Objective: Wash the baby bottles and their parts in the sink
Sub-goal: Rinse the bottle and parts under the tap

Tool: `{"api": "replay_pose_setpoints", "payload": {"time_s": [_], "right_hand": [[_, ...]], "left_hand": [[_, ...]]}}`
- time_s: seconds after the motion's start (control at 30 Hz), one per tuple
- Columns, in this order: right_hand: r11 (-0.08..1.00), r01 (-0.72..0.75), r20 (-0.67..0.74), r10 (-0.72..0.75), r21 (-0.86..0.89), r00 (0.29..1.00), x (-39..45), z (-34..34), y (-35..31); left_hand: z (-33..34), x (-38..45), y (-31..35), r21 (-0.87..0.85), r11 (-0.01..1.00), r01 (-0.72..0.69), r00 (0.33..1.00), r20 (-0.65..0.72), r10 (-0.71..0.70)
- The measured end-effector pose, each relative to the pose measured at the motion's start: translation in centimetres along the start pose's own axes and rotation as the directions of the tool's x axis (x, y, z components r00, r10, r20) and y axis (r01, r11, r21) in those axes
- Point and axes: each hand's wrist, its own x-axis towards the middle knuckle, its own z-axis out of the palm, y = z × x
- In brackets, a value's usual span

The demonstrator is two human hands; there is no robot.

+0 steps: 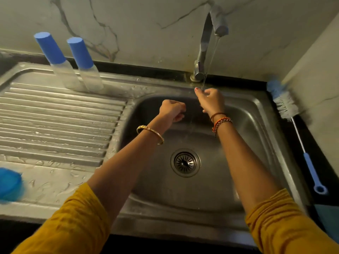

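Rinsing under the running steel tap (205,52), the right hand (211,100) pinches a thin wire-like part (203,81); the left hand (171,110) is curled, contents unclear. Two blue-capped clear bottles (73,65), well left of the fingers, look washed; the blue bristle brush (286,107) lies right.

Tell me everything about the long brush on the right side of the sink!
The bottle brush lies flat on the dark counter right of the sink, against the wall. It has a fluffy blue tip, white bristles below it, a thin white wire stem, and a blue plastic handle ending in a hanging loop. The bristle end points away from the person. Neither hand touches it.
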Motion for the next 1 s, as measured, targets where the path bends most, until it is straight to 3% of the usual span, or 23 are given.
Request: {"api": "replay_pose_setpoints", "payload": {"time_s": [0.23, 0.37, 0.53, 0.73, 1.0], "right_hand": [[0.928, 0.164, -0.046, -0.190, -0.336, 0.981, 4.8, 0.4, -0.9], [0.863, 0.177, -0.058, -0.230, -0.473, 0.971, 5.7, 1.1, -1.3], [0.867, 0.144, -0.137, -0.235, -0.477, 0.962, 7.6, 0.5, -1.5], [0.837, 0.244, -0.036, -0.298, -0.489, 0.954, 9.7, -0.2, -1.6], [0.785, 0.276, -0.078, -0.379, -0.555, 0.922, 9.5, 0.7, -1.6]], "left_hand": [[1.9, 2.4, 0.5, 0.006, 1.000, -0.017, 0.998, -0.054, 0.017], [2.4, 3.0, 0.4, 0.018, 1.000, -0.018, 0.998, -0.068, 0.019], [2.2, 3.6, 0.3, 0.031, 0.999, -0.031, 0.997, -0.069, 0.033], [2.6, 3.9, 0.6, 0.025, 0.999, -0.037, 0.997, -0.063, 0.039], [3.5, 4.0, 0.3, 0.037, 0.999, -0.016, 1.000, -0.021, 0.017]]}}
